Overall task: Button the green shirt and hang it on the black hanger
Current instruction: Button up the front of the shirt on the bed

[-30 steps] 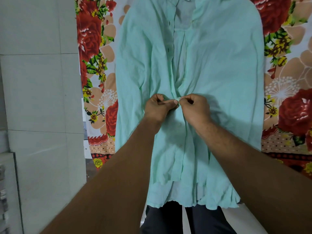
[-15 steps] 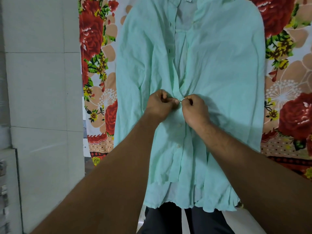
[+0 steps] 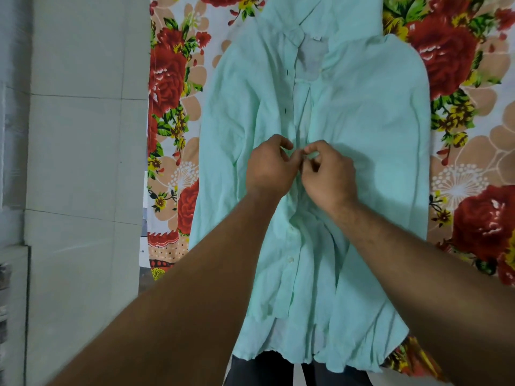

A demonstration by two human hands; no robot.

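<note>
Only the head view here, so that's the lot. The pale mint-green cotton shirt (image 3: 362, 112) lies flat, front up, on a bedsheet printed with big red roses (image 3: 451, 51), collar at the far end and hem hanging off the near edge toward the person.

The left hand (image 3: 271, 169) and the right hand (image 3: 330, 175) are touching each other at the middle of the placket. Both have thumb and fingers curled in, pinching the fabric edges together there. Whether a button is actually between the fingers can't be made out, since the knuckles hide it.

Progress-wise: the lower part looks closed, with two small white buttons (image 3: 290, 259) showing below the hands, looking fastened. Above the hands the placket gapes open up to the collar, and two dark buttonholes (image 3: 285, 110) show on the person's left edge. So roughly half the buttoning seems done, with the chest and collar left.

The black hanger isn't in view anywhere, so the hanging step hasn't started.

Counts: one shirt, two hands, two visible buttons, two visible empty buttonholes, zero hangers. A pale tiled wall (image 3: 78, 162) runs down the left.
</note>
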